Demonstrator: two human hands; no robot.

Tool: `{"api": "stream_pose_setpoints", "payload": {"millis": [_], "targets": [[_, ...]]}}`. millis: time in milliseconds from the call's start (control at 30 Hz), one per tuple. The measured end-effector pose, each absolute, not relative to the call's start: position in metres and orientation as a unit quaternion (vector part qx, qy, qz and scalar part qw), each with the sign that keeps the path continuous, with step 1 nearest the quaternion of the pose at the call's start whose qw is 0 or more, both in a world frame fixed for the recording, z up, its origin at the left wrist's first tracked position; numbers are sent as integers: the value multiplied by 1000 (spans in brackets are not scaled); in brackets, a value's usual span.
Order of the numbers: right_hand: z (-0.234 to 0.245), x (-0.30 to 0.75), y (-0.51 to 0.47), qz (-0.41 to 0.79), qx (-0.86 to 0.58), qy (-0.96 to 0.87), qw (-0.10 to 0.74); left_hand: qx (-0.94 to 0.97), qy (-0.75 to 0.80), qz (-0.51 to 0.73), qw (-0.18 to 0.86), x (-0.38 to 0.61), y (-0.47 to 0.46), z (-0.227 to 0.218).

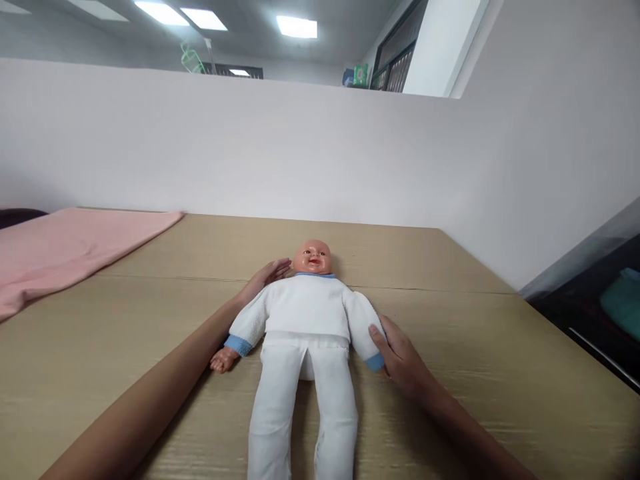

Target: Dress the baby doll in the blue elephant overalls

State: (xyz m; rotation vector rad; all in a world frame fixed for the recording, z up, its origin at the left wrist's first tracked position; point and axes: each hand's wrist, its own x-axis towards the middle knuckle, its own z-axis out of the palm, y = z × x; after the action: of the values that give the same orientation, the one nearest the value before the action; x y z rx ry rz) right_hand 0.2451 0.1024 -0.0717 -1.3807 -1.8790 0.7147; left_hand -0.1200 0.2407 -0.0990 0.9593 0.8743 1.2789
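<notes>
A baby doll (306, 307) lies face up on the wooden table (175, 320), its head towards the wall. It wears a white fleece top with blue collar and cuffs, and white trousers. Beside the doll's head, my left hand (270, 272) has its fingers stretched out, holding nothing; whether the fingertips touch the head I cannot tell. My right hand (403, 353) is closed round the doll's sleeved arm (364, 327) near the blue cuff, thumb on top. The fingers under that sleeve are hidden. The doll's other arm rests by my left forearm, its bare hand showing.
A pink cloth (80, 247) covers the table's far left corner. Behind the table stands a low white wall (300, 153), with another wall on the right. Beyond the right edge is a dark object (590, 313) with a green thing on it.
</notes>
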Motion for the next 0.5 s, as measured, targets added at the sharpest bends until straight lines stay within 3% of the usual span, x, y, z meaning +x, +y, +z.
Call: {"api": "stream_pose_setpoints", "payload": {"millis": [500], "targets": [[-71, 262, 112, 203, -543, -716, 389, 562, 527, 482, 417, -140, 115, -65]]}}
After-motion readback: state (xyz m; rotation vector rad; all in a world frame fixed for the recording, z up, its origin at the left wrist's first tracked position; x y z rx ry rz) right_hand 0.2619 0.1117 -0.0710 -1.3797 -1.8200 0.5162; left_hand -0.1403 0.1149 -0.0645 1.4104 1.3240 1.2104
